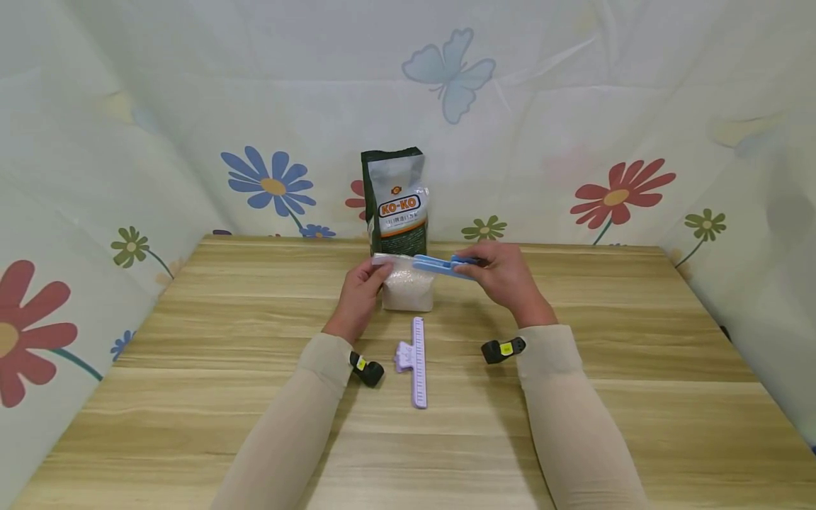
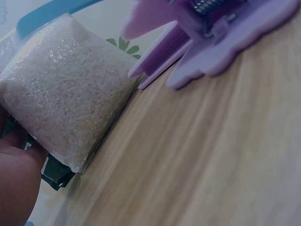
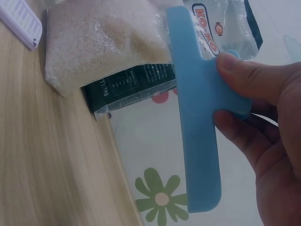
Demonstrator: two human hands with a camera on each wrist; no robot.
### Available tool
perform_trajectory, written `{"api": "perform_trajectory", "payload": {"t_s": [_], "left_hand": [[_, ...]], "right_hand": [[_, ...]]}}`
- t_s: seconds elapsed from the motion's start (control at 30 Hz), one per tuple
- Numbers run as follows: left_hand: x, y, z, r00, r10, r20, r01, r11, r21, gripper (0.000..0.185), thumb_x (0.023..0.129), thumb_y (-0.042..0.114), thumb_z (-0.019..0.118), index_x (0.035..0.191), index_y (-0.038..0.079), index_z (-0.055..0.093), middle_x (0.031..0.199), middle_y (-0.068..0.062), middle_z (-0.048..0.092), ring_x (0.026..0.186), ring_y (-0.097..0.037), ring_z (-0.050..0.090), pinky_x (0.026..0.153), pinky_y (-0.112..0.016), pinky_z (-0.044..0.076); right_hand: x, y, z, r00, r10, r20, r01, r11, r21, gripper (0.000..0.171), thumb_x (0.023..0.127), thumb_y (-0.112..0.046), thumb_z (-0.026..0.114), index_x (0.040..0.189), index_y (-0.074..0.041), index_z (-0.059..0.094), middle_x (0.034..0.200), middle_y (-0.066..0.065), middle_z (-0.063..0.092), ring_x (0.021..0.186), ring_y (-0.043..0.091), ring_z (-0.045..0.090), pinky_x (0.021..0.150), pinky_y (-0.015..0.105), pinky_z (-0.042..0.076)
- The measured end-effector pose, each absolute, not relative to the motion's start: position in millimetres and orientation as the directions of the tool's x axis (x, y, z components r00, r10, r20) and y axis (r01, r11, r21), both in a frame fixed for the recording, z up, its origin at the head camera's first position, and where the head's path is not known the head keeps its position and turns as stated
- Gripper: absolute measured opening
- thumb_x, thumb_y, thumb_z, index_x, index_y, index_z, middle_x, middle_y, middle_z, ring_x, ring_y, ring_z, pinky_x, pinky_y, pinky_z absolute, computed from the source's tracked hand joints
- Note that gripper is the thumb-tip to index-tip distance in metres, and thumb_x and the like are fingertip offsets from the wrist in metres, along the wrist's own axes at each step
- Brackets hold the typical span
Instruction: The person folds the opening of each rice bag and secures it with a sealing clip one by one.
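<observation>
A small clear bag of white rice (image 1: 408, 287) (image 2: 66, 94) (image 3: 101, 40) stands on the wooden table (image 1: 605, 340). My left hand (image 1: 363, 280) pinches the bag's top left corner. A long blue sealing clip (image 1: 443, 265) (image 3: 200, 117) lies along the bag's top edge, pinched at its handle by my right hand (image 1: 494, 269) (image 3: 268, 122). A purple sealing clip (image 1: 414, 358) (image 2: 211, 37) lies flat on the table in front of the bag, between my forearms.
A dark green KO-KO rice pack (image 1: 395, 202) (image 3: 221, 28) stands upright behind the small bag at the table's back edge. Flower-print cloth walls (image 1: 127, 177) close in the table on three sides.
</observation>
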State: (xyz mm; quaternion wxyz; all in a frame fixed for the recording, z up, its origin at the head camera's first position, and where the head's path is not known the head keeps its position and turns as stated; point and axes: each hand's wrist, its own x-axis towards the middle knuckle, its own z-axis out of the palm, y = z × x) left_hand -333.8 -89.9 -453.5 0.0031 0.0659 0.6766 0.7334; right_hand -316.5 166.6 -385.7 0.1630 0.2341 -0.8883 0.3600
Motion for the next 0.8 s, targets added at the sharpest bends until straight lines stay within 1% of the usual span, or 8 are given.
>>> {"api": "perform_trajectory", "payload": {"t_s": [0.17,0.3,0.6,0.8], "left_hand": [[-334.4,-90.0,-454.7,-0.991,0.091,0.100,0.092,-0.089,0.992,0.028,0.100,0.021,0.055,0.120,0.002,0.060,0.112,0.001,0.060,0.106,-0.012,0.054,0.101,-0.028,0.043],[-334.7,-89.8,-455.2,-0.991,0.087,0.104,0.096,-0.092,0.991,0.028,0.099,0.019,0.055,0.120,0.002,0.060,0.110,0.001,0.061,0.105,-0.011,0.055,0.099,-0.025,0.044],[-335.7,-89.9,-455.9,-0.992,0.084,0.098,0.090,-0.086,0.992,0.029,0.099,0.021,0.056,0.121,0.003,0.061,0.110,0.002,0.062,0.106,-0.010,0.055,0.099,-0.025,0.044],[-336.9,-89.8,-456.8,-0.991,0.086,0.103,0.096,-0.081,0.992,0.029,0.099,0.021,0.055,0.121,0.003,0.061,0.109,0.003,0.062,0.105,-0.010,0.055,0.100,-0.025,0.044]], "right_hand": [[-316.5,164.3,-384.8,-0.833,-0.302,0.463,-0.540,0.625,-0.564,0.021,0.082,-0.013,0.077,0.102,-0.006,0.076,0.096,0.009,0.073,0.077,0.019,0.064,0.069,0.033,0.054],[-317.2,162.1,-385.0,-0.837,-0.304,0.455,-0.536,0.621,-0.572,0.021,0.082,-0.014,0.077,0.102,-0.006,0.076,0.097,0.008,0.073,0.079,0.019,0.066,0.071,0.034,0.056],[-318.1,158.8,-385.0,-0.813,-0.315,0.490,-0.570,0.601,-0.560,0.021,0.081,-0.013,0.078,0.100,-0.006,0.076,0.097,0.009,0.073,0.080,0.020,0.067,0.073,0.036,0.056],[-318.8,157.4,-386.0,-0.809,-0.316,0.497,-0.577,0.594,-0.561,0.021,0.081,-0.013,0.078,0.101,-0.005,0.076,0.096,0.009,0.073,0.080,0.020,0.066,0.073,0.035,0.056]]}}
